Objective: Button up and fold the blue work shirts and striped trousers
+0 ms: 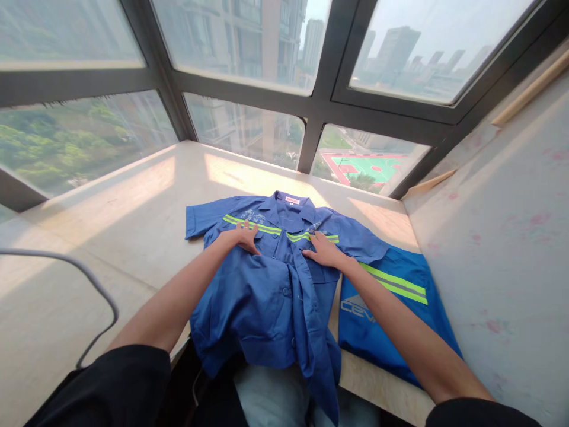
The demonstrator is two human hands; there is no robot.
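A blue short-sleeved work shirt (267, 296) lies front side up on the pale sill, its collar toward the window and its lower part hanging over the near edge. Yellow-green reflective stripes cross its chest. My left hand (247, 237) rests on the left chest just below the stripe, fingers spread. On the other chest side, my right hand (324, 250) lies with its fingers apart, touching the fabric by the stripe. Both palms face down and neither grips the cloth. The front placket looks rumpled, with its lower part partly open.
A folded brighter blue garment (395, 296) with a reflective stripe lies at the right, partly under the shirt's sleeve. A grey cable (100, 287) loops over the sill (111, 237) at left. Framed windows (249, 130) stand behind, and a papered wall (498, 249) rises at right.
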